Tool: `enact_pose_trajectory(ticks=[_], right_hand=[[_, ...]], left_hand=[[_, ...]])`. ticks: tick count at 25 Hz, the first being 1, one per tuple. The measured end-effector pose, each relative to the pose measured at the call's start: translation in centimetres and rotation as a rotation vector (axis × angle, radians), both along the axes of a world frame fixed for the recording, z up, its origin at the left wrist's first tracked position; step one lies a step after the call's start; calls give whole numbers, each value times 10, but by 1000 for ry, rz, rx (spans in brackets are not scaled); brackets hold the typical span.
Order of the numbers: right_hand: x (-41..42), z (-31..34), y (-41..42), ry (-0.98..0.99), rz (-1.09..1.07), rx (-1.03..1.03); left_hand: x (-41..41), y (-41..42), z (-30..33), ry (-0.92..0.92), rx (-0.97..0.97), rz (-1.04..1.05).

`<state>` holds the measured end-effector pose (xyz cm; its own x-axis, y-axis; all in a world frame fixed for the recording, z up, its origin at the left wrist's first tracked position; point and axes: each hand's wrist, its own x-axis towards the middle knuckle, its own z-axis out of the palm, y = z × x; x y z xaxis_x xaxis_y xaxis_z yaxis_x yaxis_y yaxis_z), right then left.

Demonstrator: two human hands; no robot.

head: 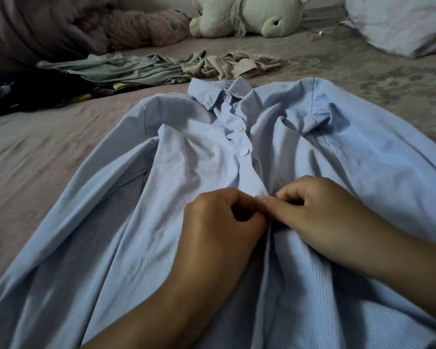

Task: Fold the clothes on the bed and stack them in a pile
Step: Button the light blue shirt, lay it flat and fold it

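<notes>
Pinching the front edge of the blue shirt (pixel 212 152), my left hand (pixel 222 222) and my right hand (pixel 320 210) meet in the middle, fingertips almost touching each other. I see the fingers of both hands curled in tight, with the thumbs pressed against the cloth where the two front sides come together. I cannot tell if a button sits between the fingers, because the hands hide that spot. Just above my hands I see three white buttons (pixel 239 128) in a row, running up to the collar (pixel 212 94). They look closed.

I see the shirt lying face up on the bed (pixel 35 152), with the collar far from me and the bottom part close to me. Its long sleeves spread out to both sides. The cloth is wrinkled and has thin stripes.

Past the collar lies a crumpled tan piece of clothing (pixel 234 65), just beside a gray-green piece (pixel 126 69). To the left of those lies a dark piece with yellow marks (pixel 40 93). At the far edge I see a white stuffed animal (pixel 249 15), a bunched-up pink blanket (pixel 61 26) on the left and a white pillow (pixel 398 23) on the right
</notes>
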<state>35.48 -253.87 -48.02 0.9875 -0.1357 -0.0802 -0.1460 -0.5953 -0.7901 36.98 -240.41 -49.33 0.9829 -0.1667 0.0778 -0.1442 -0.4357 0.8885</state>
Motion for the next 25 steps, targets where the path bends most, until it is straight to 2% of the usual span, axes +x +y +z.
enact_pose_trajectory(ticks=[8,10,14,16,18,22,24,25], right_hand=[[5,-13,-3,-26,32,-50],[5,-16,-2,-58,16,-58],[5,-18,-2,-122,3,-70],[6,-18,-1,-119,13,-81],[7,-17,-2,-107,23,-70],[7,-16,-4,-40,57,-28],[8,-17,-6,-38,74,-52],[9,-19,-7,-58,83,-80]], left_hand=[[0,-2,-9,-168,160,-10],[-1,-2,-7,-121,120,-22],[6,0,0,99,-26,-44],[10,1,-1,148,-23,-61],[10,0,-6,20,97,-76],[6,-1,-16,-389,261,-99],[8,-1,-16,-397,252,-98],[9,-1,-14,-309,224,-93]])
